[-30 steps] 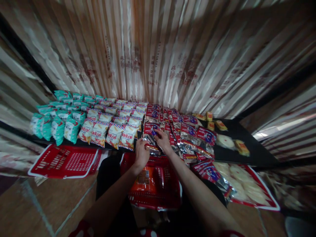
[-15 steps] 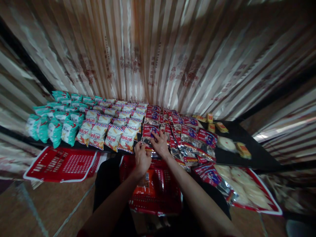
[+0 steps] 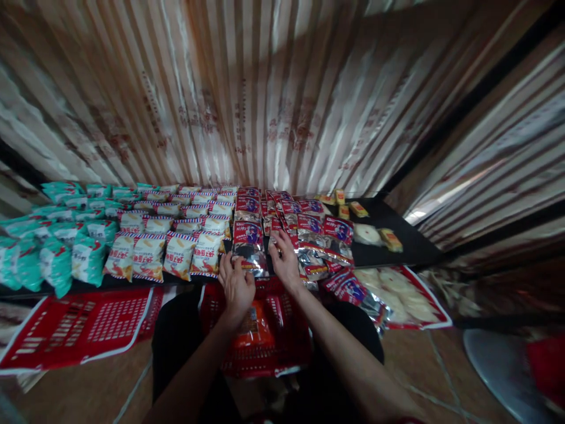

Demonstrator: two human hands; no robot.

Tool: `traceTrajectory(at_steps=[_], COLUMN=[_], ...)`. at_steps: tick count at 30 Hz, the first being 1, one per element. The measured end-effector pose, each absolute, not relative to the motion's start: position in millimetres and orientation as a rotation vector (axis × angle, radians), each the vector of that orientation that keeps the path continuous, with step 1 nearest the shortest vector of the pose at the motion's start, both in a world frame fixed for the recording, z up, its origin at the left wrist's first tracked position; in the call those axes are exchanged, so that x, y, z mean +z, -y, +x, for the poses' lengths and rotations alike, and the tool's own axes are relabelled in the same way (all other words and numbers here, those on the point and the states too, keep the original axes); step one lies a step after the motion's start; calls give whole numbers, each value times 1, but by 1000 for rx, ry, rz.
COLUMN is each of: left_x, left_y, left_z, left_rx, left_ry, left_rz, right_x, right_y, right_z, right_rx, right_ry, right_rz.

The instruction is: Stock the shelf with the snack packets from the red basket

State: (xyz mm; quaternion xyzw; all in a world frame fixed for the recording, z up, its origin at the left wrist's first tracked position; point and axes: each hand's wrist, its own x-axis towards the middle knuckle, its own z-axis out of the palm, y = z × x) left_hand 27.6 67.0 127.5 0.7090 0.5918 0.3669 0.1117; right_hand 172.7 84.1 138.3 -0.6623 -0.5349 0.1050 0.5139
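Observation:
A red and silver snack packet (image 3: 249,240) lies flat at the front of its column on a black table. My left hand (image 3: 237,287) is at its lower left corner, the fingers apart and stretched forward, with nothing gripped. To the packet's right, my right hand (image 3: 286,262) is also open; its fingertips are by the neighbouring pile of red packets (image 3: 311,225). Below both hands, a red basket (image 3: 289,353) sits at my lap with an orange packet (image 3: 253,330) inside.
White shrimp-snack bags (image 3: 149,257) and teal bags (image 3: 55,268) stand in rows on the left. Small yellow packs (image 3: 391,239) and a round pale pack (image 3: 367,234) lie at the right. Another red basket (image 3: 119,321) is at the left; pale packs (image 3: 412,303) fill one on the right.
The view has turned to the right, so everything sits further left in the picture. My right hand has come off the front red packet to its right side; the left fingers have spread.

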Motion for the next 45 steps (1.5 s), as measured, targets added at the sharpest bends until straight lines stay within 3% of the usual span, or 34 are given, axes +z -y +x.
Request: traceTrajectory(at_steps=[5,10,16,22,45], left_x=[129,125,117,113,110], left_y=[-38,3,30,37,45], left_z=[31,56,103,109,98], left_rx=[1275,1021,758,665,611], left_ry=[-1300,-913,-814,-806,-856], left_rz=[2260,2174,2090,2091,2073], right_x=[132,92,49,39,80], right_y=[-16,43,65,63,80], right_z=[246,352,406,414,419], right_rx=[62,200,133,78,307], right_ry=[1070,965,1231,1283,919], right_rz=[-1677,-2235,-2474,-2600,-2106])
